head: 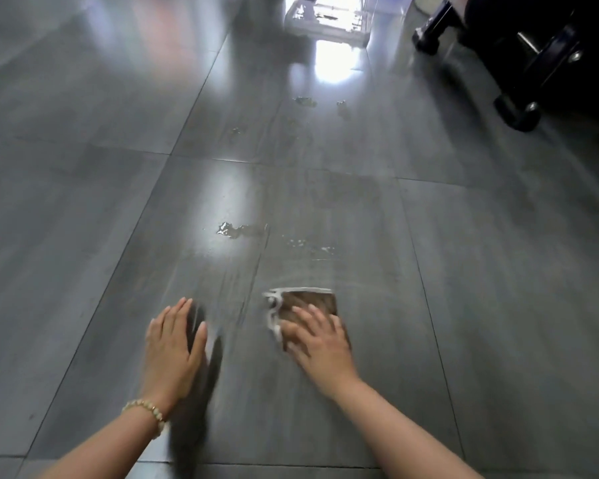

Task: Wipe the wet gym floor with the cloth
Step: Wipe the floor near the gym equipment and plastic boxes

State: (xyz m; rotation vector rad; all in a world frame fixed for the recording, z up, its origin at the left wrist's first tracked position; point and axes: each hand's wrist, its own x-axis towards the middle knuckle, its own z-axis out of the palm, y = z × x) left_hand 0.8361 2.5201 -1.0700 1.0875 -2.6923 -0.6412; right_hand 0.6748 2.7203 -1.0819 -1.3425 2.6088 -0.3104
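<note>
The cloth (312, 300) is spread flat on the grey tiled floor (83, 236), in the lower middle of the view. It is pressed down by the right hand (320, 344), whose fingers are laid out straight over its near half, with nothing curled round it. The left hand (173, 344) is set flat on bare tile to the left, apart from the cloth, with fingers straight and nothing held. A bead bracelet (146, 409) is worn at that wrist.

The cloth is judged to be thin, soft and limp. It is probably light when dry and heavier and clingier once soaked. A pale line is seen along its far and left edges, but it cannot be told whether this is a hem or pushed-up water.

Because the tile is glossy and wet, the cloth is expected to slide easily. It is also expected to bunch or fold under if driven from one edge only. It is best controlled by a flat palm over its middle with the fingers spread towards the leading edge, not by a pinch at a corner.

A puddle (237, 230) is seen ahead and to the left, and fine drops (305, 243) lie straight ahead. More patches (305, 101) lie farther off, near the dark wheeled equipment (519, 112). The bracing hand could slip on the wet film.
</note>
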